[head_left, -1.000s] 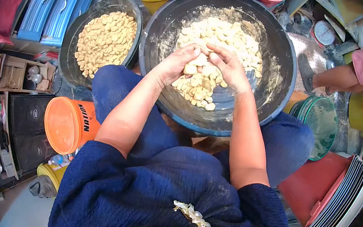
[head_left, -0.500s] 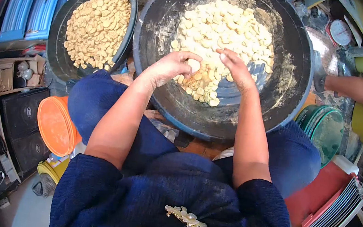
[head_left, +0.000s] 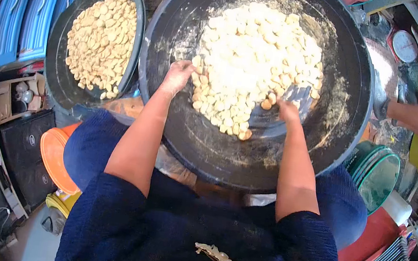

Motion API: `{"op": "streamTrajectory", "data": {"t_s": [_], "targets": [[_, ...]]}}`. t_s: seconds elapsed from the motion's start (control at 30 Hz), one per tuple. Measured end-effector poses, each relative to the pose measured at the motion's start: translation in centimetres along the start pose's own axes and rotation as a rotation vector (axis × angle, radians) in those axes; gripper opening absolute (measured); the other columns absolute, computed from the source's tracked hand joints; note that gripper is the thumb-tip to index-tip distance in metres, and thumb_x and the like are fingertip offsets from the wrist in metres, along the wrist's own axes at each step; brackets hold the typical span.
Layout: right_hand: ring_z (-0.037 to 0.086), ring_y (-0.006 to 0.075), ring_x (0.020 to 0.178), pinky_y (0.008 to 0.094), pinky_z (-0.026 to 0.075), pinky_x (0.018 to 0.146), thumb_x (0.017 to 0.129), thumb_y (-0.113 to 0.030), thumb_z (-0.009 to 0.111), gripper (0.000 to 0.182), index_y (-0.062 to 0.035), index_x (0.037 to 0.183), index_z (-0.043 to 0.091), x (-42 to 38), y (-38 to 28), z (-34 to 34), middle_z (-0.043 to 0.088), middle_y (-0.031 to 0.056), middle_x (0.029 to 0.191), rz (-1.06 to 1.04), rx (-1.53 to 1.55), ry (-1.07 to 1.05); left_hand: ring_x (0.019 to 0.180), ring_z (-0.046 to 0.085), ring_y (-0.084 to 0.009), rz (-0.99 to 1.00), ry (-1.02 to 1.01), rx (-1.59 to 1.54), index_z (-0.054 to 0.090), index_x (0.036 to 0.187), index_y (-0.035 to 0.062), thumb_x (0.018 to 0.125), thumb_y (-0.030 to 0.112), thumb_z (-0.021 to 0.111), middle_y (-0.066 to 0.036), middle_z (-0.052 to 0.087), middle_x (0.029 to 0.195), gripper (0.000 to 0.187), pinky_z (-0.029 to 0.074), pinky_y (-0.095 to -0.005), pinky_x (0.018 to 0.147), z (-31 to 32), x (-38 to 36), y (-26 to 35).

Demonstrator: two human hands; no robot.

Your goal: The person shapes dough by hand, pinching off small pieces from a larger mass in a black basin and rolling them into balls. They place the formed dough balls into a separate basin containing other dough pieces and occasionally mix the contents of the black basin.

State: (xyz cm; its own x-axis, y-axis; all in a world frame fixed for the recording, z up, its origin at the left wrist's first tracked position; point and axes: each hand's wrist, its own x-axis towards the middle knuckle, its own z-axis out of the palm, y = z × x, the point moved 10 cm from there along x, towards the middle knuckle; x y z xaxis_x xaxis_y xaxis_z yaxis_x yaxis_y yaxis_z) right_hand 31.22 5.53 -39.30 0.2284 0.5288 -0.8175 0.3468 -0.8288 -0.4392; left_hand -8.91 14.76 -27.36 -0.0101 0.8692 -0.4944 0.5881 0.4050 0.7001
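Smaller basin (head_left: 54, 69) of tan pieces (head_left: 101, 43), person's left hand (head_left: 178, 77), bent, at the left edge of pale pieces (head_left: 254, 57) heaped in large black basin (head_left: 215, 164), curled right hand (head_left: 288, 111) near browner pieces (head_left: 266, 104) (cannot tell if either hand holds anything)

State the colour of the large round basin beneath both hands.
Mostly black: the large round basin, best in the head view.

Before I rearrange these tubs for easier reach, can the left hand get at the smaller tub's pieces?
Probably yes: only the tub rims seem to separate the left hand from those uncovered pieces.
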Motion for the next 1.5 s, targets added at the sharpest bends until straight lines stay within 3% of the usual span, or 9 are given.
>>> {"op": "streamTrajectory", "data": {"t_s": [0.23, 0.3, 0.4, 0.57, 0.87, 1.1, 1.3, 1.33, 1.5], "targets": [[0.044, 0.0331, 0.117, 0.0449, 0.035, 0.099, 0.071, -0.072, 0.049, 0.097, 0.0032, 0.130, 0.033, -6.1, 1.6, 16.0, 0.044, 0.0227, 0.126, 0.509, 0.372, -0.511, 0.101, 0.051, -0.0278, 0.036, 0.004, -0.052, 0.052, 0.111, -0.0042, 0.089, 0.037, 0.043, -0.017, 0.055, 0.112, 0.048, 0.038, -0.0386, 0.091, 7.5, 11.9, -11.1], [0.039, 0.0311, 0.121, 0.0433, 0.033, 0.100, 0.074, -0.063, 0.058, 0.092, 0.0005, 0.134, 0.029, -1.7, -2.5, 23.0, 0.040, 0.0183, 0.132, -0.570, -0.180, -0.556, 0.107, 0.050, -0.0292, -0.127, -0.017, 0.074, 0.051, 0.114, -0.0044, 0.088, 0.038, 0.044, -0.016, 0.052, 0.119, 0.049, 0.036, -0.0406, 0.094, 7.4, 9.2, -8.3], [0.039, 0.0288, 0.122, 0.0443, 0.033, 0.100, 0.075, -0.047, 0.067, 0.082, -0.0039, 0.134, 0.030, -5.2, -7.6, 25.8, 0.043, 0.0128, 0.131, 0.324, 1.026, -0.705, 0.107, 0.053, -0.0290, -0.406, -0.016, -0.301, 0.052, 0.113, -0.0030, 0.087, 0.041, 0.046, -0.015, 0.054, 0.119, 0.051, 0.042, -0.0391, 0.090, 8.0, 8.4, -9.4], [0.051, 0.0207, 0.106, 0.0322, 0.049, 0.078, 0.079, -0.035, 0.065, 0.057, -0.0052, 0.123, 0.046, -7.7, -13.7, 16.9, 0.055, 0.0111, 0.112, -0.165, 0.377, -1.003, 0.083, 0.063, -0.0290, -0.782, -0.666, -1.243, 0.057, 0.108, 0.0044, 0.089, 0.042, 0.044, -0.013, 0.063, 0.101, 0.044, 0.054, -0.0431, 0.067, 14.4, -3.0, -2.0], [0.022, 0.0404, 0.130, 0.0617, 0.016, 0.101, 0.069, -0.054, 0.064, 0.079, -0.0104, 0.131, 0.040, 1.3, -19.5, 1.1, 0.026, 0.0254, 0.139, -0.526, -0.439, 0.573, 0.074, 0.061, -0.0169, -0.342, -0.735, -0.780, 0.054, 0.109, 0.0038, 0.083, 0.016, 0.056, -0.007, 0.061, 0.093, 0.028, 0.054, -0.0288, 0.059, 16.5, -2.8, 3.9], [0.014, 0.0279, 0.135, 0.0656, 0.004, 0.103, 0.085, -0.028, 0.050, 0.050, -0.0229, 0.133, 0.038, -13.5, -3.0, 21.8, 0.021, 0.0082, 0.145, -1.001, -1.191, -0.468, 0.108, 0.049, -0.0246, -0.280, -0.237, -0.463, 0.048, 0.123, 0.0022, 0.087, 0.023, 0.051, -0.013, 0.054, 0.114, 0.041, 0.039, -0.0302, 0.091, 7.5, 2.5, 0.8], [0.060, 0.0212, 0.091, 0.0321, 0.049, 0.081, 0.082, -0.018, 0.060, 0.019, -0.0070, 0.096, 0.064, -7.2, -6.4, 2.2, 0.061, 0.0062, 0.099, -0.411, -0.226, -0.042, 0.105, 0.052, -0.0316, -0.174, -0.059, -0.511, 0.019, 0.140, 0.0121, 0.079, 0.019, 0.061, -0.021, 0.043, 0.126, 0.075, 0.045, -0.0387, 0.088, 12.3, 3.6, -9.8], [0.061, 0.0224, 0.087, 0.0317, 0.049, 0.077, 0.081, -0.021, 0.062, 0.019, -0.0066, 0.093, 0.064, -3.3, -4.7, -1.7, 0.063, 0.0086, 0.098, -0.377, 0.024, 0.066, 0.098, 0.055, -0.0309, -0.201, -0.124, 0.309, -0.006, 0.142, 0.0133, 0.080, 0.020, 0.061, -0.022, 0.049, 0.112, 0.091, 0.048, -0.0362, 0.084, 12.8, 2.7, -8.6], [0.057, 0.0348, 0.098, 0.0404, 0.045, 0.087, 0.069, -0.069, 0.055, 0.087, 0.0060, 0.113, 0.053, -0.2, 1.9, -5.3, 0.056, 0.0252, 0.108, 0.204, -0.276, -0.110, 0.080, 0.060, -0.0270, -0.538, -0.595, -0.226, 0.018, 0.138, 0.0086, 0.080, 0.025, 0.063, -0.019, 0.054, 0.108, 0.075, 0.052, -0.0375, 0.067, 11.9, -4.0, -2.7]]}}
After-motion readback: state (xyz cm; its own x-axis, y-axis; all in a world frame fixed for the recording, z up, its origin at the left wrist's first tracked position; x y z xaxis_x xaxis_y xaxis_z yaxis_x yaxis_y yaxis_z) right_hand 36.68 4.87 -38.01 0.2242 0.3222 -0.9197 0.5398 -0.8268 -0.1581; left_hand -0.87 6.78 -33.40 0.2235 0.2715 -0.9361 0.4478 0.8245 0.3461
